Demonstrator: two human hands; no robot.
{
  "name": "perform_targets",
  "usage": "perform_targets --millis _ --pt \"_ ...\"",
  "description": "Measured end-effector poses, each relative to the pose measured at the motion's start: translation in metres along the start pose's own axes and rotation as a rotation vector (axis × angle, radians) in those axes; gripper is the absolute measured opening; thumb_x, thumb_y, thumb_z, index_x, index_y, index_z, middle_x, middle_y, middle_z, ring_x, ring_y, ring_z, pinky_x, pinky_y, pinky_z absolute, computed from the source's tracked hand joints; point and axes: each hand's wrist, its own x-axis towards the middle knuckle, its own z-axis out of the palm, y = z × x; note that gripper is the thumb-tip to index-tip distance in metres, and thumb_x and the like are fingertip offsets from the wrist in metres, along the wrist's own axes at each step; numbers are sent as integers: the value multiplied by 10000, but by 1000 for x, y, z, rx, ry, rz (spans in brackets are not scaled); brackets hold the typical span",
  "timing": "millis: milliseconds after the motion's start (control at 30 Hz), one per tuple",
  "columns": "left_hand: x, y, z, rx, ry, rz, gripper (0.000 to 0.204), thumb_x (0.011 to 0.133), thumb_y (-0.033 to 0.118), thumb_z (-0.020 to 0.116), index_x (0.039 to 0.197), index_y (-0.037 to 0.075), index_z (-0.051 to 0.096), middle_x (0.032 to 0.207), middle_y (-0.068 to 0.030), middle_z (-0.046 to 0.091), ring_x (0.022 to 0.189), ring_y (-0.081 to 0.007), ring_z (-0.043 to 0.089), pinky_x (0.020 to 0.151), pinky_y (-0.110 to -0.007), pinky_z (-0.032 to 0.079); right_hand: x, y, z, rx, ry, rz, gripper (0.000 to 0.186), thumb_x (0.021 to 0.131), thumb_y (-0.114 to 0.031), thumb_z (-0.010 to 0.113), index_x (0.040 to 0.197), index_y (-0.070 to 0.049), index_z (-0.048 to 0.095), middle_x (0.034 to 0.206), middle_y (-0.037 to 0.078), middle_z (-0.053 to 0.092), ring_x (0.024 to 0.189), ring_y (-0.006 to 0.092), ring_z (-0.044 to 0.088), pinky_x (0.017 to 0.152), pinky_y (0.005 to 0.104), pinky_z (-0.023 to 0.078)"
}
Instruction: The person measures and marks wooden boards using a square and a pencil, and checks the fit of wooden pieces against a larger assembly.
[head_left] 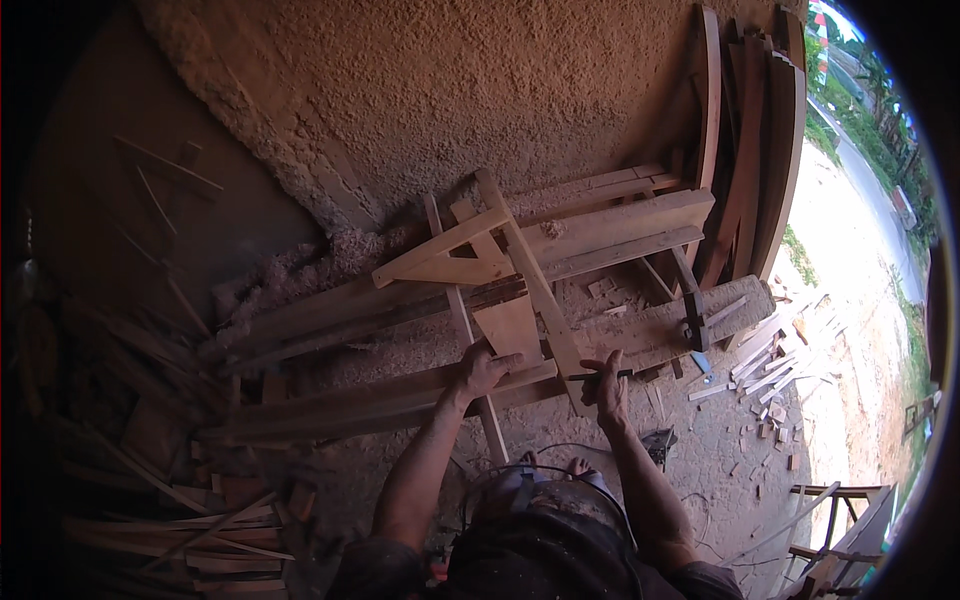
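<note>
My left hand (482,372) is closed at the near left corner of a short pale wooden board (508,325), thumb along its near edge. A large wooden set square (537,280) lies over the beams, its long straight arm running just right of the board and its triangular brace (440,262) spreading left. By the near end of that arm, my right hand (607,395) pinches a thin dark pencil (582,377), held nearly level and pointing left. A narrow pale strip (462,320) passes under the board.
Long beams (380,398) form a low bench across the middle. A clamp-like dark metal tool (693,320) sits on a dusty plank to the right. Tall boards (740,150) lean against the rough wall. Offcuts (770,375) litter the floor at right; more scrap wood (220,540) lies lower left.
</note>
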Motion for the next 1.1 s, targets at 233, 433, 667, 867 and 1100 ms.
perform_targets --millis 233,433,667,867,1100 --pt "3 12 0 -37 -45 -37 462 910 347 755 1175 -17 647 1074 -102 705 1012 -191 660 855 -335 536 -4 13 15 -41 12 -270 417 994 -413 606 1091 -8 632 788 54 638 675 105 589 588 260 476" --pt "5 8 -1 -97 -43 -106 421 908 235 756 1227 -5 620 1126 -115 710 1040 -187 672 875 -336 553 12 32 15 -269 -19 -489 251 942 -235 703 1035 -6 658 868 77 694 757 144 640 673 287 514" --pt "7 14 -3 -17 -37 -23 448 909 294 749 1225 -1 628 1136 -123 708 1061 -209 664 900 -349 530 7 30 26 -477 -144 -589 167 925 -140 675 1059 -41 688 1002 145 734 964 233 720 794 349 557" --pt "6 22 -2 -3 -36 -29 419 924 298 737 1203 1 642 1131 -122 703 1079 -223 650 930 -362 507 9 40 31 -570 -192 -708 194 919 -109 661 1110 -80 671 1100 145 718 1027 313 708 855 382 570" --pt "5 13 -4 -44 -39 -53 427 923 297 738 1208 -5 639 1141 -113 700 1088 -206 642 931 -358 508 11 39 35 -608 -222 -753 194 929 -123 644 1121 -94 652 1140 149 704 1037 338 698 853 393 572"
